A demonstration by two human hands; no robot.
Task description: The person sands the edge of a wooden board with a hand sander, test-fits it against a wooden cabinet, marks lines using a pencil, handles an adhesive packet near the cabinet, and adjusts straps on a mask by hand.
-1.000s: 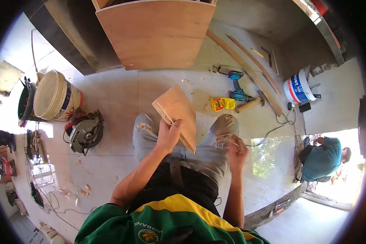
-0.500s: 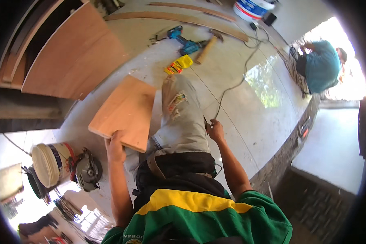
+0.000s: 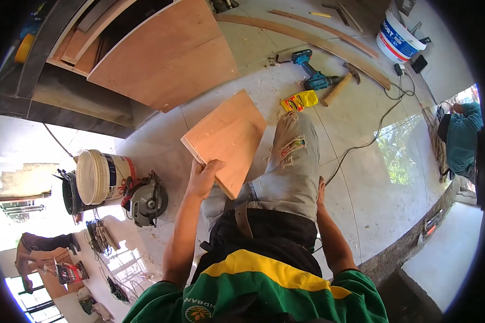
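My left hand [image 3: 203,178] grips the lower edge of a flat reddish-brown wooden board [image 3: 229,140], thumb on its upper face. The board is tilted and held off the floor beside my bent knee. My right hand [image 3: 321,192] is low at the outer side of my right thigh, at the end of a dark cable [image 3: 355,148]. Its fingers are mostly hidden by the leg, so what it holds cannot be made out. Past my knee lie a yellow packet [image 3: 299,100], a blue cordless drill [image 3: 313,72] and a hammer [image 3: 338,89] with a wooden handle.
A circular saw [image 3: 146,202] and a white bucket [image 3: 99,176] stand on the left. At the upper left is a cabinet with a large wood panel [image 3: 170,54]. Long wood strips [image 3: 312,39] and another bucket [image 3: 396,40] are farther off. A person [image 3: 463,139] crouches at the far right.
My view has swung left, so the scene sits farther right. My left hand still holds the board, now tilted more steeply. My right hand has drawn in against the thigh, its fingers now more hidden.
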